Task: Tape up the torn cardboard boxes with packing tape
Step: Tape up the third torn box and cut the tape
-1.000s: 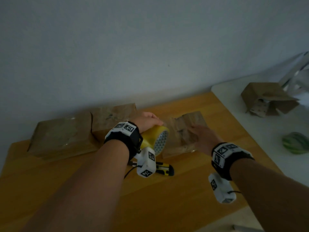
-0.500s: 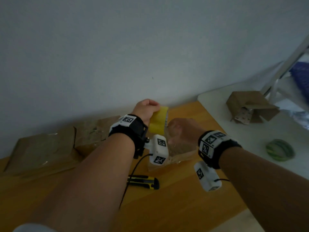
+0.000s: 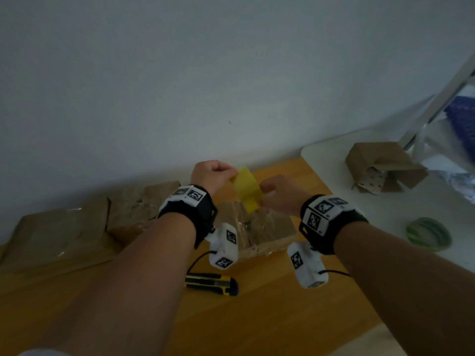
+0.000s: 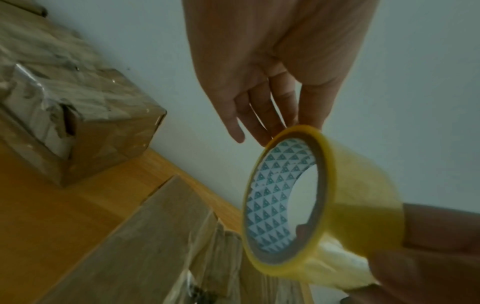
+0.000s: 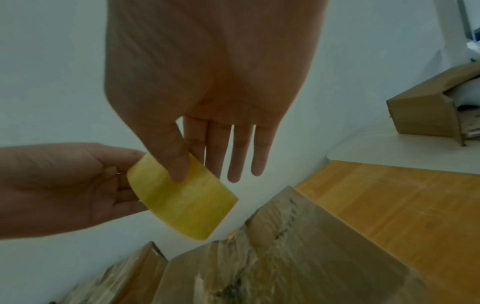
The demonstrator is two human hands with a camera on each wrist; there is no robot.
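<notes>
Boxes of creased brown cardboard lie on the wooden desk (image 3: 257, 327): a flat box (image 3: 59, 237) far left, a second (image 3: 144, 204) beside it, a third (image 3: 264, 227), glossy with clear film, under the raised hands. Between the hands a tape roll (image 3: 246, 192), yellow and translucent with a triangle-printed core, is held off the desk. The left hand (image 3: 212, 176) grips its left edge, fingers curled. The right hand (image 3: 279, 192) pinches its right side, thumb on the band. A yellow-black knife (image 3: 212, 283) lies nearer. Far right, an open box (image 3: 380, 167) and a green ring (image 3: 428, 233).
</notes>
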